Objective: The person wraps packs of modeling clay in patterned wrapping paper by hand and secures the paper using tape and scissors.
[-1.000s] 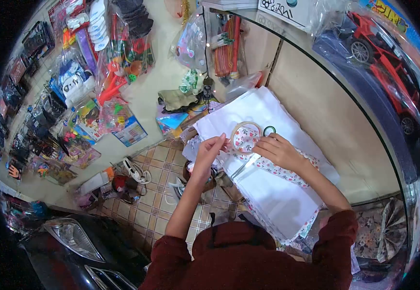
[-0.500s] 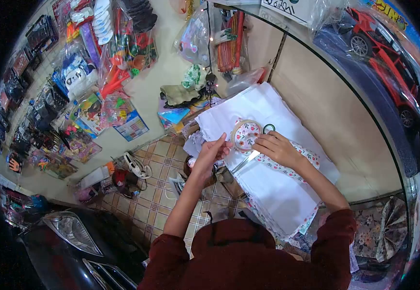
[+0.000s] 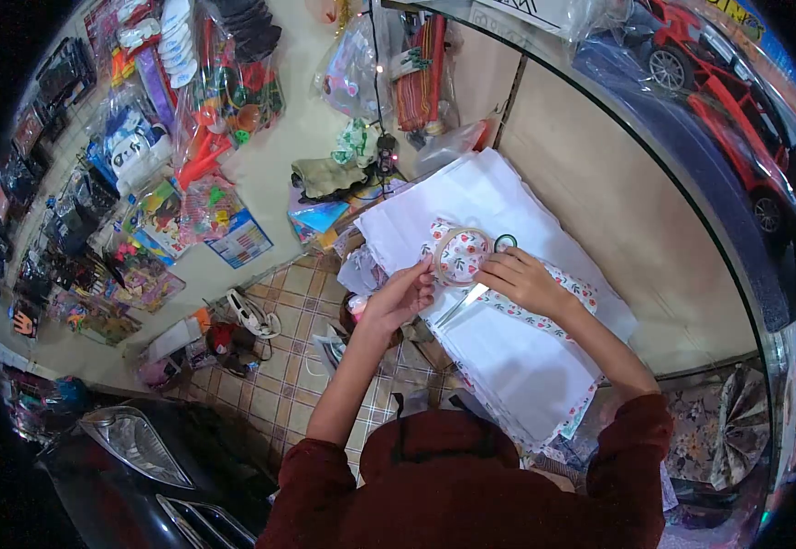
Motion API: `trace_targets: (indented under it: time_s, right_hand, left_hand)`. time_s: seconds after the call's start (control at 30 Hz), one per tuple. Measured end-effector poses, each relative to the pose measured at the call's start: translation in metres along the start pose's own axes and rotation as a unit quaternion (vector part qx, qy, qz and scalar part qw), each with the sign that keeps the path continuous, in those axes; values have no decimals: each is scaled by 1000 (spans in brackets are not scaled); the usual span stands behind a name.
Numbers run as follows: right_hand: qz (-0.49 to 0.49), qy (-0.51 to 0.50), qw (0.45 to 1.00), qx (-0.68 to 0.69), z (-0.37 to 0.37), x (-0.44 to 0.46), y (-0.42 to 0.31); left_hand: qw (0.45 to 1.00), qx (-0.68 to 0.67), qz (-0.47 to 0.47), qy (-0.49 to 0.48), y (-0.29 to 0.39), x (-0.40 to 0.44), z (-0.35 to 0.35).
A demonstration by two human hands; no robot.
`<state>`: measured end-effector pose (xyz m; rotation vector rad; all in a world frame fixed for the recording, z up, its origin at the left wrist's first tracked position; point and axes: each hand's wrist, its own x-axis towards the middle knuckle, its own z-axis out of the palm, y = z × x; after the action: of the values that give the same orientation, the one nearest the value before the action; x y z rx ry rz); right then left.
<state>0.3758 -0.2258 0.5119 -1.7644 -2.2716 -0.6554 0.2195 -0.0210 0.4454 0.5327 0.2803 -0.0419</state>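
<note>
Floral paper lies in a strip over a stack of white sheets. On it sits a round tape roll, with the floral print showing through its ring. My left hand is at the roll's left edge, its fingers curled near the paper; what they pinch is too small to make out. My right hand has its fingers closed over the scissors, at the right side of the roll. A green handle loop shows above this hand, and the blades point down and left.
A glass edge curves round the right side, with a boxed red toy car beyond it. Bagged goods hang at the left wall. Below are a tiled floor and a black vehicle.
The whole view has shifted slightly. My left hand has turned a little, its fingers now more spread below the roll's left edge. My right hand stays over the scissors.
</note>
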Motion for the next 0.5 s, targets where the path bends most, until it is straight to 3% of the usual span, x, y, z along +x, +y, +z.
trace_targets:
  time_s: [0.17, 0.27, 0.3, 0.37, 0.47, 0.5]
  right_hand:
    - [23, -6, 1000, 6, 3, -11, 1]
    - [45, -14, 999, 22, 0, -14, -1]
    - [53, -17, 998, 29, -2, -15, -2]
    - [96, -47, 991, 85, -3, -18, -1]
    - [147, -60, 969, 190, -8, -20, 2]
    - [160, -58, 959, 227, -11, -19, 3]
  left_hand:
    - [999, -23, -12, 25, -3, 5, 8]
    - [999, 13, 20, 42, -5, 9, 10]
    - [991, 81, 85, 70, -8, 11, 11]
    - [946, 214, 211, 122, -13, 15, 13]
    - [807, 426, 381, 150, -17, 17, 13]
    - [796, 438, 392, 145, -18, 17, 12]
